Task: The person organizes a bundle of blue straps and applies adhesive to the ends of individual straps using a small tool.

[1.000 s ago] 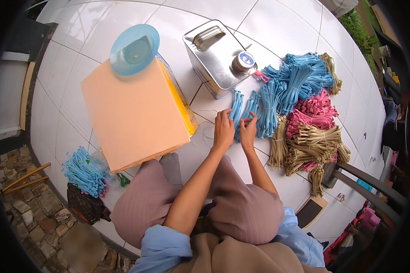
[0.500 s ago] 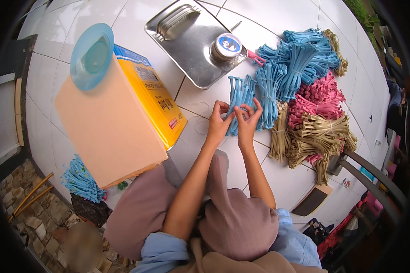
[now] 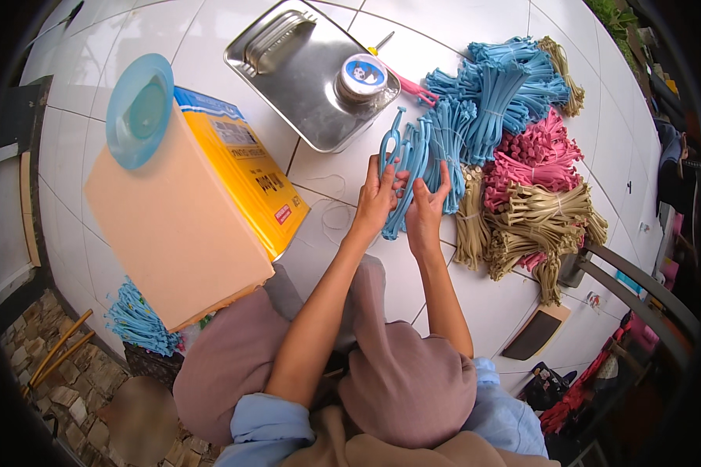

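Since half a second ago both hands have shifted slightly toward the right of centre, and one blue strap now stands up out of the left hand's grip, its looped end pointing to the top of the frame. Left hand [image 3: 378,198] is closed around the bundle of blue straps [image 3: 403,183], fingers wrapped over it near its lower end; the bundle runs upward and a little right from the hand. Right hand [image 3: 426,208] sits just beside the left, fingers curled and touching the same bundle from the right side; how tight that grip is cannot be told. Bundle lies on the white tiled floor [image 3: 475,31] at centre frame, just below the metal can [image 3: 311,70]. Further straps lie to the right: a blue pile [image 3: 506,86], a pink pile [image 3: 533,159], a tan pile [image 3: 537,226]. An orange box [image 3: 171,226] with a blue plate [image 3: 138,109] on it occupies the left.
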Motion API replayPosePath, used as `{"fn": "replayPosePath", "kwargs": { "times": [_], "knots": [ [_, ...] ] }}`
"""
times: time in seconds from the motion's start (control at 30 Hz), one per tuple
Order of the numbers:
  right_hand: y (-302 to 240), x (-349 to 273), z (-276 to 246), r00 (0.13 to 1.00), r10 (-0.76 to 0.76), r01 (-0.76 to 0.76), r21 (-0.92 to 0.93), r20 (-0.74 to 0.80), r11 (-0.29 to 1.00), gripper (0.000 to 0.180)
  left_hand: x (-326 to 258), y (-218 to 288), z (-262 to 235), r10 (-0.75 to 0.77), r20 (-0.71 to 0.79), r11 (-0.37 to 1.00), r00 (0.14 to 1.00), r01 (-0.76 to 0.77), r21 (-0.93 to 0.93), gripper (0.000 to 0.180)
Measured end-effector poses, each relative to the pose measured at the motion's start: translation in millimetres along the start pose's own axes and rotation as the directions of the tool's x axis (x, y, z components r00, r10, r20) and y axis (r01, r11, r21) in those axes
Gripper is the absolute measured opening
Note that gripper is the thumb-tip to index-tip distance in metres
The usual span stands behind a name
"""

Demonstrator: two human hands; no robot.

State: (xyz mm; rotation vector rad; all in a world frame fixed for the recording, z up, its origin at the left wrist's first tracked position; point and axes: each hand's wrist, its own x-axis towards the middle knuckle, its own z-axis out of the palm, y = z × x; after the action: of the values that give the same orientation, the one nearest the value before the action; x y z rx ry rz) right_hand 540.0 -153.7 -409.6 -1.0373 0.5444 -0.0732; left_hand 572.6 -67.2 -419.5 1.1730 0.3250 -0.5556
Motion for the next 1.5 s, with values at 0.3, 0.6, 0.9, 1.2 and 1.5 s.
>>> {"fn": "replayPosePath", "kwargs": {
  "times": [0.3, 0.6, 0.9, 1.2, 1.5],
  "knots": [
    [-23.5, -5.3, 12.2, 0.956, -0.271, 0.278, 0.048, -0.115, 0.959, 0.070, -10.3, -10.4, 2.0, -0.196, 0.111, 0.897, 0.974, 0.224, -0.382, 0.036],
    [-6.5, -18.3, 5.9, 0.987, -0.117, 0.079, -0.297, -0.114, 0.952, 0.064, 9.9, -23.9, 16.4, -0.119, -0.020, 0.984, 0.993, 0.121, 0.134, 0.026],
    [-45.0, -45.1, 42.6, 0.982, -0.159, 0.089, -0.494, -0.103, 0.865, 0.064, 32.6, -45.6, -17.3, -0.121, -0.165, 0.909, 0.979, 0.176, 0.377, 0.023],
    [-68.0, -26.6, 11.6, 0.963, -0.266, 0.204, -0.540, -0.037, 0.817, 0.066, -4.6, -13.2, 8.8, 0.544, 0.012, 0.225, 0.839, -0.160, 0.961, 0.045],
    [-190.3, -109.7, 87.0, 0.850, -0.453, 0.524, -0.353, 0.269, 0.775, 0.069, -121.0, 191.9, 65.6, 0.246, 0.421, 0.947, 0.873, -0.308, 0.087, 0.030]
  ]
}}
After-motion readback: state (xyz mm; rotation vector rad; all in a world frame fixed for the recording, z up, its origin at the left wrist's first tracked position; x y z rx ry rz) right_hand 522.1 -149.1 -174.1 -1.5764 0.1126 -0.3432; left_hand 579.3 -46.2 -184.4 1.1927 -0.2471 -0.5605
